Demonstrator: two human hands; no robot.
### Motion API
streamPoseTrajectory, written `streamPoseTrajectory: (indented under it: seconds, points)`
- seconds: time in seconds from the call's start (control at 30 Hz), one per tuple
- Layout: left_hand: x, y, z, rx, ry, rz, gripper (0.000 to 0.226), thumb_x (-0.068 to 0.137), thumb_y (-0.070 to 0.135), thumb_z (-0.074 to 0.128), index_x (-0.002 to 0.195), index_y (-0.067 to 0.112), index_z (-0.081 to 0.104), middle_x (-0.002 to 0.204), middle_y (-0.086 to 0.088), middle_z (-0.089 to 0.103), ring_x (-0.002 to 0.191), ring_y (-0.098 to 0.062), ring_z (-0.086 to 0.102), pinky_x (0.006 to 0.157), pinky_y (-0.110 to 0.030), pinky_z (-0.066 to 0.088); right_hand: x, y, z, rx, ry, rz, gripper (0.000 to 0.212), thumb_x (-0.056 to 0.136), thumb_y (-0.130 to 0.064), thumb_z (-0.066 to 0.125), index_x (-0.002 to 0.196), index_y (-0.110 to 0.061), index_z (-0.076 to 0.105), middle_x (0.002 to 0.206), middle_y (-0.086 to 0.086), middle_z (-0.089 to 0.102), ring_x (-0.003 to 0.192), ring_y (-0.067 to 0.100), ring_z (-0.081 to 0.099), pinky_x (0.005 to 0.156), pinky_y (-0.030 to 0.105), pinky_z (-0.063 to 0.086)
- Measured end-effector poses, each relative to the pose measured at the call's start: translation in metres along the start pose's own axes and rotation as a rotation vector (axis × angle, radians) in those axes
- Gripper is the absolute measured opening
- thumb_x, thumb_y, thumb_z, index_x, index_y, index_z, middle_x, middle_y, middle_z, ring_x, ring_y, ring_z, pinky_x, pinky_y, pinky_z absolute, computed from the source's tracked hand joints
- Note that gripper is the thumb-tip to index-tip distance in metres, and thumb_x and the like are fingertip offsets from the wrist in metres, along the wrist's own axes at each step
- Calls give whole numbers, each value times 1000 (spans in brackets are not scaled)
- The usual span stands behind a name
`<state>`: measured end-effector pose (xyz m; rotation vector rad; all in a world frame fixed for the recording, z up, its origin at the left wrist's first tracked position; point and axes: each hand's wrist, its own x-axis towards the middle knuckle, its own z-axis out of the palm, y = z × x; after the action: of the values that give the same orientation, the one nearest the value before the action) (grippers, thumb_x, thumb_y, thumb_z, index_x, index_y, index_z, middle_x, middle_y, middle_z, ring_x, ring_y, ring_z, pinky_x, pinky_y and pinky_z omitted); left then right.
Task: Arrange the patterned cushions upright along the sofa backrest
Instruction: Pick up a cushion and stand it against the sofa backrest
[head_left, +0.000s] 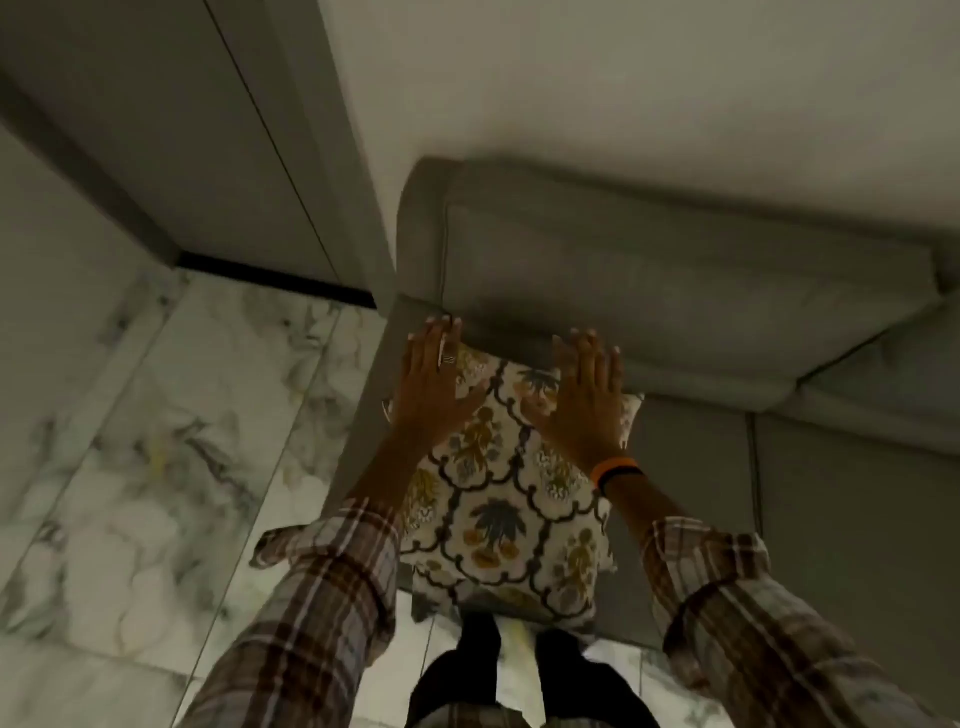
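A cream cushion (501, 499) with a dark lattice and yellow and blue floral motifs lies on the grey sofa seat (691, 493), its far edge against the backrest (675, 291) at the sofa's left end. My left hand (434, 379) rests flat on its upper left corner, fingers extended and touching the backrest's base. My right hand (589, 395) presses flat on the upper right part, fingers straight. Neither hand grips the fabric. The cushion's upper corners are hidden under my hands.
The sofa's left armrest (379, 384) runs beside the cushion. Marble-patterned floor tiles (171, 441) lie to the left, with grey cabinet doors (208, 130) beyond. A white wall (649, 78) rises behind the backrest. The seat extends to the right. My legs stand at the sofa's front edge.
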<state>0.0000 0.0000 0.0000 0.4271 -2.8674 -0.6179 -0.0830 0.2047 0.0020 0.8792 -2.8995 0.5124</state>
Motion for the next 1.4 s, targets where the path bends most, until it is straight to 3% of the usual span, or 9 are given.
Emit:
streamPoseTrajectory:
  seconds: [0.2,0.37,0.5,0.63,0.77,0.93,1.2,1.27,1.4]
  points:
    - [-37,-33,65,-495,-202,-452,85,92,53,58,157,17,17,161,-16,18,145,-34,31,117,-53,36,-81,36,43,641,-34,828,94,92,-50,73,166,-20,24,173,13,23,158,36,25,126,59,28]
    - [-42,-41,81,-646,-252,-706,104,71,82,59,154,28,26,157,-6,39,140,-30,43,112,-53,42,-114,53,55,1131,-153,1094,95,88,-63,73,165,-29,29,162,0,47,147,29,50,117,54,45]
    - [-23,-10,64,-631,-132,-718,89,81,64,66,150,18,36,153,-11,45,139,-30,43,115,-46,38,-106,63,36,1150,-146,1008,68,100,-45,68,159,-28,41,127,-17,66,112,16,70,97,64,54]
    - [-9,35,56,-604,23,-573,80,84,62,61,147,17,41,147,-10,52,135,-28,49,109,-36,40,-98,91,2,1224,-15,878,58,103,-29,67,156,-25,45,142,-11,64,118,-4,68,109,47,54]
    - [8,109,65,-750,79,-544,95,81,61,66,155,21,23,157,-5,38,140,-15,38,112,-34,38,-95,156,-46,1273,87,813,54,100,-29,70,151,-32,52,150,2,64,134,22,65,112,53,52]
    - [33,220,111,-1012,-42,-478,88,79,22,82,150,20,32,149,2,44,132,-7,42,106,-26,42,-105,278,-105,1196,154,776,84,87,-37,81,160,-29,40,154,-2,60,136,18,63,110,44,56]
    - [74,364,283,-914,-242,-281,83,77,-8,78,133,34,34,136,20,40,124,4,43,99,-1,39,-114,513,-101,1072,61,714,84,81,-11,89,154,-8,47,148,10,64,134,25,65,107,53,57]
    - [83,379,319,-892,-234,-267,83,78,-4,78,136,35,33,144,7,44,131,-6,45,107,-14,42,-106,551,-85,1071,56,681,92,77,-18,92,155,-7,45,151,12,62,137,26,63,107,49,57]
    - [97,393,382,-877,-303,-327,74,81,4,79,142,-2,39,143,-17,50,126,-14,49,101,-13,48,-95,613,-48,1091,65,648,101,77,-15,90,159,-3,33,158,15,54,141,25,59,106,36,58]
